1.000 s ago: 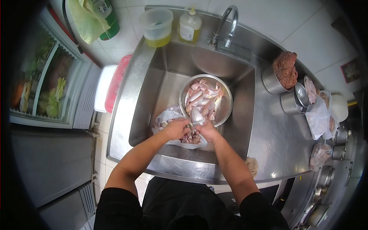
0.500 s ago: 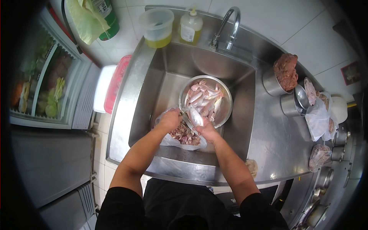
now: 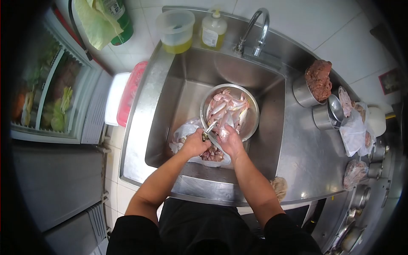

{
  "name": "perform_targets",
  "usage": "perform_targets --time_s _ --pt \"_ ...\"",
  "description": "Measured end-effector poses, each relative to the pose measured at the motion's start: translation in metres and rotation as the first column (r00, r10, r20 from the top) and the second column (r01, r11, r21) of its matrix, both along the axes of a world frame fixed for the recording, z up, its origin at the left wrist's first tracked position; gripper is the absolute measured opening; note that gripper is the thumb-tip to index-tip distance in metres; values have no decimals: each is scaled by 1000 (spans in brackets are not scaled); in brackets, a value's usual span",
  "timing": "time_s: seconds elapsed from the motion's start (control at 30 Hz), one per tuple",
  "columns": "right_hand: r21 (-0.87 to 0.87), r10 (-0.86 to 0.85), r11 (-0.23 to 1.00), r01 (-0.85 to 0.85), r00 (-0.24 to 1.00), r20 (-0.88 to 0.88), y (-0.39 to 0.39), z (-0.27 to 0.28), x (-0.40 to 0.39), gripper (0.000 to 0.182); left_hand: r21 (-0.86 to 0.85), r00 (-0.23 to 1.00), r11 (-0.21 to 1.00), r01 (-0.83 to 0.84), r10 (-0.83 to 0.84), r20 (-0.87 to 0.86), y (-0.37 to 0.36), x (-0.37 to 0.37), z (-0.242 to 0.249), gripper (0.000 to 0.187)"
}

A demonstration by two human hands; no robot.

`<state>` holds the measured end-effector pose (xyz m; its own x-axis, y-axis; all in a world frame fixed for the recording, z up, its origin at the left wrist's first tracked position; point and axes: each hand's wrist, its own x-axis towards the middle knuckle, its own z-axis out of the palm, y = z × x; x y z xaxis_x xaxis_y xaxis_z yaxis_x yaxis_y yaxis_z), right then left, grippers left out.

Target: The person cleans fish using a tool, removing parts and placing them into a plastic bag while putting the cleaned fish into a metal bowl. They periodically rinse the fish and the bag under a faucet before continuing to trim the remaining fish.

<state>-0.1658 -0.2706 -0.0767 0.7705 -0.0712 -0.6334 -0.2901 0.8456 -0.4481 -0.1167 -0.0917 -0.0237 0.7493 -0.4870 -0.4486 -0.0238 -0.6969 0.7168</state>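
In the sink, a round steel bowl (image 3: 256, 111) holds several pinkish-silver fish (image 3: 228, 105). My left hand (image 3: 196, 143) is closed around a thin, shiny metal tool (image 3: 211, 126) that points up and right toward the bowl; its exact shape is unclear. My right hand (image 3: 231, 143) grips a pale fish (image 3: 223, 134) at the bowl's near edge, close beside the tool. Below my hands, an open white plastic bag (image 3: 176, 146) contains reddish fish scraps (image 3: 212, 154).
The sink's steel rim (image 3: 204, 185) lies in front. Behind are a plastic tub (image 3: 175, 34), a soap bottle (image 3: 213, 32) and a faucet (image 3: 263, 32). Rightward stand pots (image 3: 304, 91) with meat (image 3: 318, 80) and bags (image 3: 353, 134). A fridge (image 3: 51, 93) is at left.
My left hand has moved slightly down and right, and the metal tool now shows plainly. My right hand has turned, and the fish in it lies at a different angle.
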Motion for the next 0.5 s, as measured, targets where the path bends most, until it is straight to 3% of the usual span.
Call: perform_targets --time_s 0.07,0.17,0.2,0.4,0.5 --pt "45 -95 995 93 995 42 5 -12 6 34 -92 992 989 -117 114 -45 -4 -11 5 45" --pt "71 -191 980 187 980 52 16 -11 14 32 -252 963 963 -92 151 224 -14 -19 -2 46" --pt "72 -213 975 210 976 49 20 -7 17 32 -225 951 967 -117 175 256 -15 -18 -3 44" --pt "-294 -264 922 253 965 1 34 -19 19 27 -272 930 962 -31 128 345 -4 -9 -15 41" --pt "-534 -257 820 209 966 -16 38 -22 17 26 -244 961 969 -33 98 259 1 -8 -14 35"
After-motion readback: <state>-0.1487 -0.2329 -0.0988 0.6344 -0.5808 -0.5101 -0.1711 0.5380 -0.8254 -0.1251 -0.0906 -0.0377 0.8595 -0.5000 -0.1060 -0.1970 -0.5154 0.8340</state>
